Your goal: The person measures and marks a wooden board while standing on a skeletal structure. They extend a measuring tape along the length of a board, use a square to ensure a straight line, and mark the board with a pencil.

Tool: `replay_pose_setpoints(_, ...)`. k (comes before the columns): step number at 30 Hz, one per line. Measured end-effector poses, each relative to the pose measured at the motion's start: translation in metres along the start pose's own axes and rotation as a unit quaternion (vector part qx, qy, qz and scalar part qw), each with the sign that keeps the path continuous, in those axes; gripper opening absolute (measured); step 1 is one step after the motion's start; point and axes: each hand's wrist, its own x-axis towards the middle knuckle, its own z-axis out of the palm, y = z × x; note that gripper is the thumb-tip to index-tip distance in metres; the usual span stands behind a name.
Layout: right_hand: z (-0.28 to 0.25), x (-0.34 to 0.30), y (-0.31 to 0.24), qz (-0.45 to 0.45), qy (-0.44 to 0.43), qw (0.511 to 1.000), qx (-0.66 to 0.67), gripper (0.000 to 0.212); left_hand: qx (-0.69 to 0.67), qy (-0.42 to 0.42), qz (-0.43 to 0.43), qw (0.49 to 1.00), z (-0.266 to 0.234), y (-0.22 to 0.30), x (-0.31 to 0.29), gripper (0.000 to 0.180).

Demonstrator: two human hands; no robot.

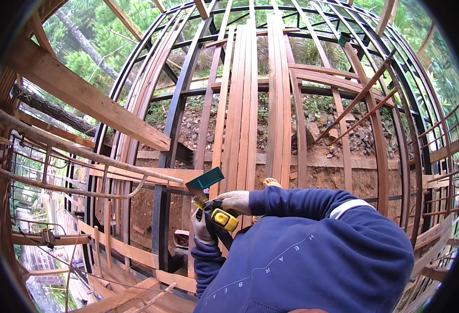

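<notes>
A cordless power tool (223,219), yellow and black with a boxy battery, is in front of my chest. My left hand (202,229), in a pale glove, closes around its near left side. From the right, my right hand (233,202), in a pale knit glove, reaches across and grips the tool's upper part. A flat dark-green plate (206,179) sticks out at the tool's far end; whether it is fixed to the tool I cannot tell. My fingers hide much of the tool's body. Long reddish wooden boards (240,115) run away beneath both hands.
Black metal beams (185,99) cross under the boards, with gaps over soil and stones (321,130). A thick timber (91,101) juts in from the upper left. Bent rods (83,154) reach in at the left, and slanting rusty bars (357,107) stand at the right.
</notes>
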Motion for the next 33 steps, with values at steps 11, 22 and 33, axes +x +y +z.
replay_pose_setpoints(11,0.009,0.001,0.009,0.025,-0.03,0.976,0.214,0.063,0.015,0.032,0.02,0.999,0.004,-0.014,-0.021,0.028)
replay_pose_setpoints(22,-0.003,-0.025,-0.006,-0.265,-0.014,0.893,-0.364,0.051,0.162,-0.033,0.082,0.983,-0.006,-0.023,-0.026,0.028)
replay_pose_setpoints(33,0.007,-0.018,-0.008,0.016,-0.018,0.99,0.142,0.054,0.08,-0.026,0.016,0.996,0.013,-0.004,-0.032,0.038)
